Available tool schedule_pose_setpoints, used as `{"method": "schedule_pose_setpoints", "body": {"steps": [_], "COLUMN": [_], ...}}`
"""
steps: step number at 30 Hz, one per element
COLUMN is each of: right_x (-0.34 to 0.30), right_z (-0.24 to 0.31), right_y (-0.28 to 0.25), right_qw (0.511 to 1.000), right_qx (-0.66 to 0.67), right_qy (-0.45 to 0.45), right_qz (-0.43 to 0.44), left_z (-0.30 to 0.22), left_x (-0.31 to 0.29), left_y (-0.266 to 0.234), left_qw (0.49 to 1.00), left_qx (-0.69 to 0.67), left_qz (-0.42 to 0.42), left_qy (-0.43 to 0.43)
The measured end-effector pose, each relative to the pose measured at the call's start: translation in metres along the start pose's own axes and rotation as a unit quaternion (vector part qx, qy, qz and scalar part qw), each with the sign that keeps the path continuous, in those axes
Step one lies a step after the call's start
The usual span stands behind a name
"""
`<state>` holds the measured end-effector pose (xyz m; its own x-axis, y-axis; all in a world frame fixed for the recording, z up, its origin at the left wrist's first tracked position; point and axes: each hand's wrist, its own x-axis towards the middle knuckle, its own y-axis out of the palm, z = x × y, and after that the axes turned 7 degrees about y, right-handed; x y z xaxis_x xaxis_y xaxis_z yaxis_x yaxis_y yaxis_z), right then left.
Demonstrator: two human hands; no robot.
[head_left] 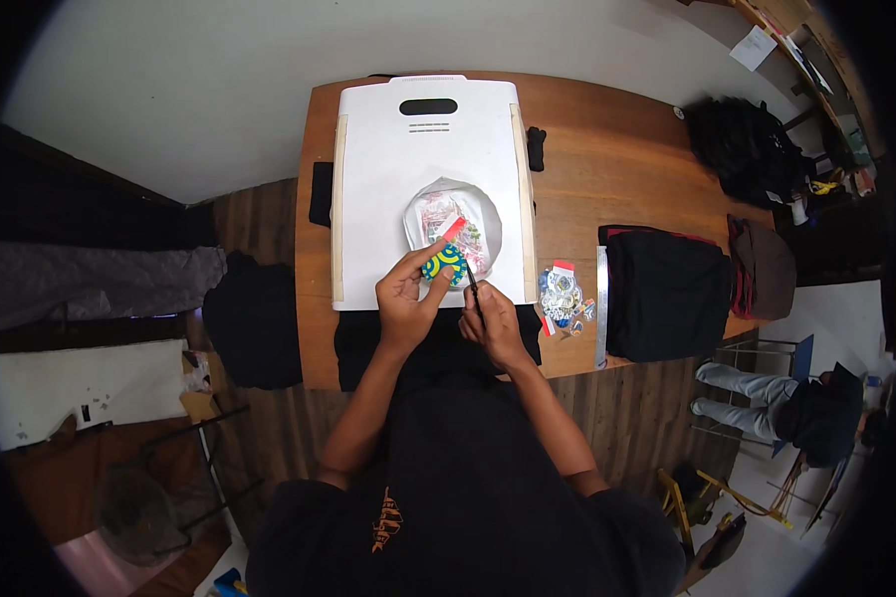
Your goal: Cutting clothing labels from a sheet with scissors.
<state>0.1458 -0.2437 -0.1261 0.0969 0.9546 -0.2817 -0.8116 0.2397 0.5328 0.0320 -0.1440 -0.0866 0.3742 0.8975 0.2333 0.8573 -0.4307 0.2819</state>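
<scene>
At the near edge of the white light box (418, 169), over its front rim, a small round piece (445, 264) patterned in yellow, blue and green is pinched between thumb and fingertips of the left hand (406, 297). That hand is raised, palm turned inward, fingers curled closed on the piece, forearm rising from the lower frame. The right hand (493, 323), just right of the light box's front corner, is closed around a thin dark tool (474, 289), its tip angled up toward the round piece; knuckles up, wrist bent. Behind the piece, in the light box's round opening, lies a clear bag (458, 224) of printed bits with a red tag. Right of the light box: a small heap of stickers (562, 296), then a metal ruler (601, 298), then folded dark cloth (664, 294), all on the wooden table (607, 149).
</scene>
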Motion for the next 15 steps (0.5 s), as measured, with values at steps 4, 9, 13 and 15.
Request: {"method": "schedule_pose_setpoints", "body": {"steps": [4, 9, 13, 15], "right_x": [0.0002, 0.0010, 0.0001, 0.0005], "right_z": [-0.0001, -0.0009, 0.0009, 0.0004], "right_y": [0.0002, -0.0009, -0.0001, -0.0007], "right_qw": [1.000, 1.000, 1.000, 1.000], "right_qx": [-0.001, 0.002, 0.006, 0.006], "right_qy": [-0.003, -0.010, -0.005, -0.001], "right_qz": [0.001, -0.003, -0.002, 0.002], "left_z": [0.0006, 0.0001, 0.0018, 0.0027], "left_x": [-0.0002, -0.0005, -0.0007, -0.0010], "left_y": [0.0000, 0.0001, -0.0015, -0.0022], "left_qw": [1.000, 1.000, 1.000, 1.000], "left_qx": [0.003, 0.000, -0.003, -0.007], "left_qz": [0.000, -0.002, 0.003, 0.004], "left_qy": [-0.002, -0.009, -0.008, -0.011]}}
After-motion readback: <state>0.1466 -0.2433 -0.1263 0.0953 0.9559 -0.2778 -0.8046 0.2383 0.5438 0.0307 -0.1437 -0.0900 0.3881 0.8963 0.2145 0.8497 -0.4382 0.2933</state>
